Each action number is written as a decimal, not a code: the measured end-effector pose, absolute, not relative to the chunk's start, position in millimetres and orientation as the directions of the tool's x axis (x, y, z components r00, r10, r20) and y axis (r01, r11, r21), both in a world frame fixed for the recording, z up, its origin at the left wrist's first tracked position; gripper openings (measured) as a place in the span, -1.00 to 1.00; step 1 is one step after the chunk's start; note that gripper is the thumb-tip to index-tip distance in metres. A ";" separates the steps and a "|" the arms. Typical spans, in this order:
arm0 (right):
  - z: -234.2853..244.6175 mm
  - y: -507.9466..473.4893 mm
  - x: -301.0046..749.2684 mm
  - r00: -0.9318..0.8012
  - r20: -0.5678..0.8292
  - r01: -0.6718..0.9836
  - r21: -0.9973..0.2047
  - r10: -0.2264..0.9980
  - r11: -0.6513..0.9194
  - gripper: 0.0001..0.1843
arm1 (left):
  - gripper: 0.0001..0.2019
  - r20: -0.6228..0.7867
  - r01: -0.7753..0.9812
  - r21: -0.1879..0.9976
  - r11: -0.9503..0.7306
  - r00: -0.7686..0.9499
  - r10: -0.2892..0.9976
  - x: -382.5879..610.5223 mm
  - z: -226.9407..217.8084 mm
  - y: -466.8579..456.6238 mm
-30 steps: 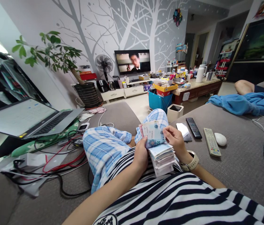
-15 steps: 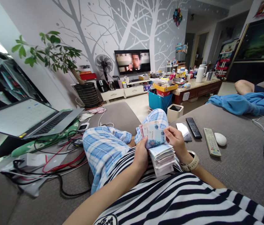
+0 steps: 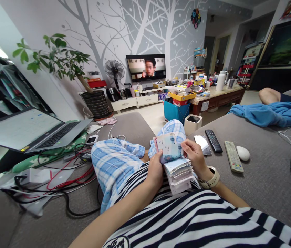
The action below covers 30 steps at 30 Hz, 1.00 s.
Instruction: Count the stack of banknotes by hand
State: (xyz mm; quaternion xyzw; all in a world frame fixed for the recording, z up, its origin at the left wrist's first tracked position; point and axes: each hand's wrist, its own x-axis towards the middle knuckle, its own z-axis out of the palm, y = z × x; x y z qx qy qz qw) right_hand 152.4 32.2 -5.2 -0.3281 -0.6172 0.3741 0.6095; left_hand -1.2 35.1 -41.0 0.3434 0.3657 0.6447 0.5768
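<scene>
The right hand (image 3: 196,156) has edged slightly further right than a moment ago, and its fingers (image 3: 184,144) now sit a touch higher on the banknotes (image 3: 168,146). The front note has shifted, so the printed "10" that showed earlier no longer appears. Across the room, the picture on the television (image 3: 145,68) has changed as well, though the pixelated screen gives little detail.

A home living room, with a grey sofa (image 3: 264,172), television (image 3: 145,68) and potted plant (image 3: 57,55).
</scene>
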 end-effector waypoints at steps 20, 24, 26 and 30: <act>-6.5 40.4 148.7 0.001 0.421 -0.143 -0.897 0.907 0.417 -0.59 | -0.74 0.000 -0.497 0.866 -0.058 -0.115 0.993 5.3 -21.3 22.6; -10.1 45.6 148.0 0.014 0.389 -0.134 -0.912 0.921 0.387 -0.61 | -0.76 -0.017 -0.513 0.858 -0.026 -0.078 0.997 7.8 -15.1 17.0; -11.1 46.5 147.5 0.011 0.388 -0.123 -0.914 0.922 0.386 -0.62 | -0.80 -0.018 -0.518 0.855 -0.031 -0.088 0.996 8.9 -14.2 15.3; -11.8 46.7 147.5 0.011 0.410 -0.084 -0.908 0.912 0.409 -0.59 | -0.86 -0.025 -0.510 0.860 -0.034 -0.108 0.994 10.0 -14.5 13.5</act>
